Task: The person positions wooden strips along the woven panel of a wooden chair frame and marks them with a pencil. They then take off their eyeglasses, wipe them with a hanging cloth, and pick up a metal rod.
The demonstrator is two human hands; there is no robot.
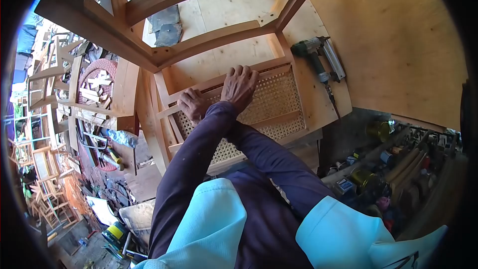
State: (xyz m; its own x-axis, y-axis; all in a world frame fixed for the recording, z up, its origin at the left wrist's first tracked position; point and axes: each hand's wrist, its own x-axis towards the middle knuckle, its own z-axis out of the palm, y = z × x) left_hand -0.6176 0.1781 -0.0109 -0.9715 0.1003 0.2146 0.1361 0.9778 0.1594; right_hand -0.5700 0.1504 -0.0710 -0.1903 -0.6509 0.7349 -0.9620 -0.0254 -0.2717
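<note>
My forearms cross in front of me. My left hand comes out on the right side, its fingers curled over a wooden strip along the far edge of a woven cane panel. On the left side, my right hand is closed over the same strip, with its wrist partly hidden under the left sleeve. The panel sits within a wooden chair frame. Another wooden slat crosses the cane nearer to me.
A pneumatic nail gun lies on the plywood tabletop to the right. Dark flat pieces lie beyond the frame. A plastic bottle and a hacksaw are at left. Tins and tools crowd a lower shelf at right.
</note>
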